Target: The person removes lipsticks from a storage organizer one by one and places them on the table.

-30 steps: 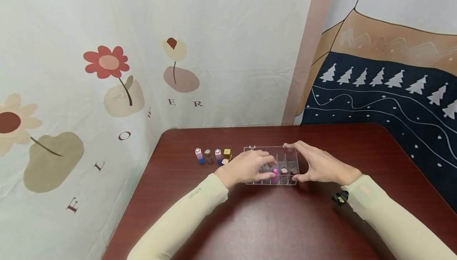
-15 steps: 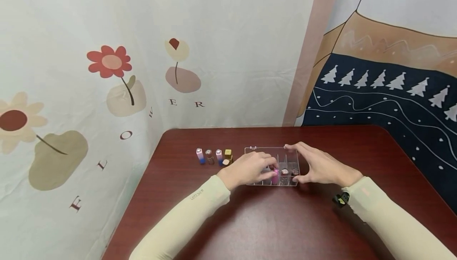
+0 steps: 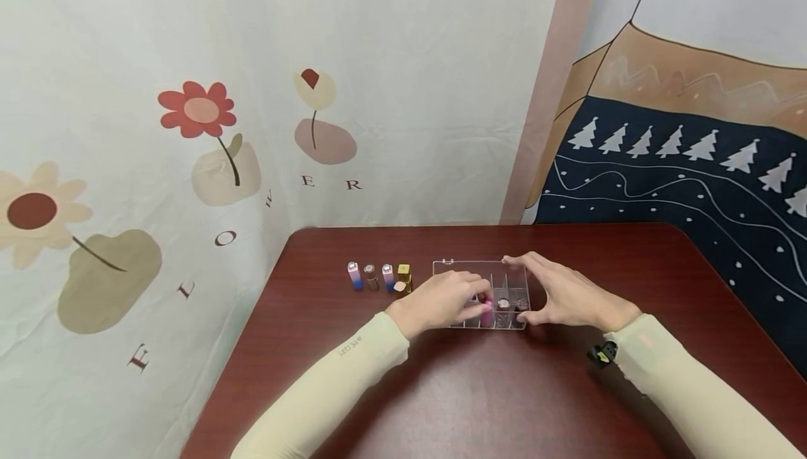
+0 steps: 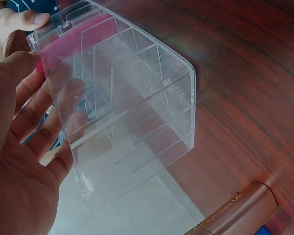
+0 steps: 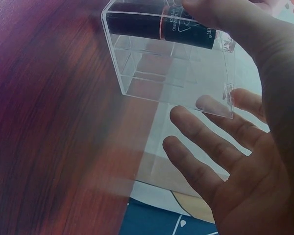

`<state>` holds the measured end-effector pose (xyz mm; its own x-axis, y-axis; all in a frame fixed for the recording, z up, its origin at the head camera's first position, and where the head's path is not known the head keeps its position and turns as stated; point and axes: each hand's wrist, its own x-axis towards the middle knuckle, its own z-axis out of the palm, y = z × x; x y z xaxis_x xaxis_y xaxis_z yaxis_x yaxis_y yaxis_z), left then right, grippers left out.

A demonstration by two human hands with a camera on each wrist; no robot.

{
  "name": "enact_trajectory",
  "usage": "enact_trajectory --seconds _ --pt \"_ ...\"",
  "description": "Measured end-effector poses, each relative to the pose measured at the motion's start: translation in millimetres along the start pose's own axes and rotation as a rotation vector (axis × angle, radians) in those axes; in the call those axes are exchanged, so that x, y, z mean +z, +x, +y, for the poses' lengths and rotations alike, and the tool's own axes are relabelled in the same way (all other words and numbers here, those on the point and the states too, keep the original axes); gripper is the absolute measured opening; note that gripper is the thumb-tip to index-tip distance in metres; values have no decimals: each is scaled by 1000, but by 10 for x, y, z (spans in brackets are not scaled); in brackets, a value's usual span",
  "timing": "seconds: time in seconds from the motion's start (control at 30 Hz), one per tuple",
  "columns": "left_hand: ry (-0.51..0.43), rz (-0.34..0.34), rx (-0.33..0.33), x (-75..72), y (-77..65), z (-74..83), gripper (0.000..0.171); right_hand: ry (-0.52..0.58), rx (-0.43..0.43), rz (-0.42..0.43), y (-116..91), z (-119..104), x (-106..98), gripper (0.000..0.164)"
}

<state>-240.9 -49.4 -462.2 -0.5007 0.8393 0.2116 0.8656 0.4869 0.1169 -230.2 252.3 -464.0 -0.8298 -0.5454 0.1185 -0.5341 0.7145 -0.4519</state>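
A clear divided box (image 3: 469,261) stands on the table between both hands. My left hand (image 3: 441,298) reaches over it from the left, its thumb and fingertips pinching the top of a bright pink tube (image 3: 487,315) in a front-row compartment. In the left wrist view the pink tube (image 4: 83,39) shows through the clear wall. My right hand (image 3: 564,291) grips the box's right end, thumb at the near corner and fingers at the far corner. A silver-topped tube (image 3: 502,308) and a dark tube (image 5: 186,27) stand in compartments to the right of the pink one.
Left of the box stand two pink-and-blue tubes (image 3: 355,275), a brown tube (image 3: 371,277) and a gold-capped one (image 3: 404,273). A beige-topped item (image 3: 401,286) is partly behind my left wrist. Patterned cloth hangs behind the table (image 3: 353,238).
The left hand's fingers have lowered and closed in on the pink tube's top. My right hand keeps its place at the box's right end. The head view has shifted slightly.
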Motion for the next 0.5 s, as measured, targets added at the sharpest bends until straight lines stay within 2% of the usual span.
enact_trajectory --seconds 0.23,0.5 --pt "21 4 -1 5 11 8 16 3 -5 3 0 11 0 104" --pt "-9 41 -1 -28 -9 9 15 -2 -4 -1 -3 14 4 104"
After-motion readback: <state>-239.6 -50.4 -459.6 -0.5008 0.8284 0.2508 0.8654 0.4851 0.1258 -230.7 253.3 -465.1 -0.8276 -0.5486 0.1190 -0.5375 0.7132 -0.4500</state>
